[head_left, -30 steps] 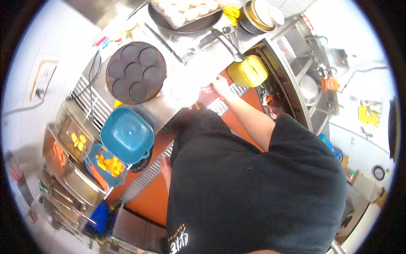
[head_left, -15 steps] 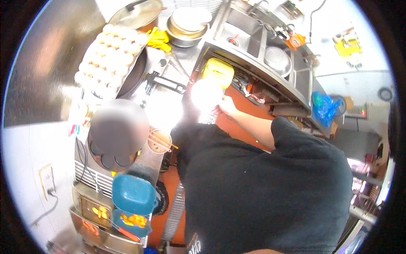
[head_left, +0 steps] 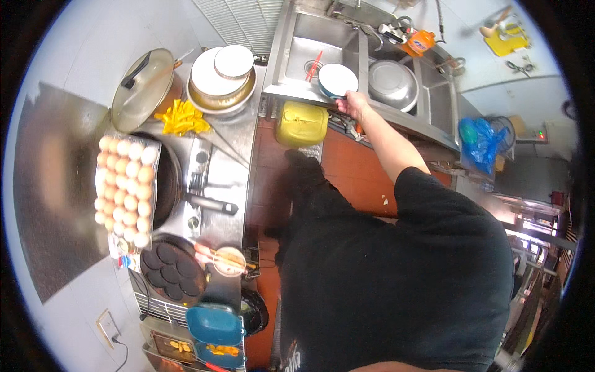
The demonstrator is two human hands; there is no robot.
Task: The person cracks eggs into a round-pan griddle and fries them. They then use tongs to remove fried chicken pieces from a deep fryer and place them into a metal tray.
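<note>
My right hand (head_left: 354,104) is closed on the near rim of a bowl (head_left: 338,79), white inside with a blue outer side. The bowl is over the front edge of the left sink basin (head_left: 297,40). A pair of red sticks (head_left: 314,65) lies in that basin by the drain. In the basin to its right rests a large round metal bowl or lid (head_left: 393,84). Under the sink front, below my hand, stands a yellow jerrycan (head_left: 302,124). My left hand does not show.
The left counter carries a tray of eggs (head_left: 127,186), yellow gloves (head_left: 183,118), stacked bowls (head_left: 214,80), a pan with round hollows (head_left: 170,270) and a small bowl with chopsticks (head_left: 229,261). Blue containers (head_left: 215,325) stand nearer. A blue plastic bag (head_left: 480,146) hangs right of the sink.
My right hand has moved forward to the sink with the bowl, which was a glaring white patch before. The view has turned, showing more of the sink, and the glare is gone.
</note>
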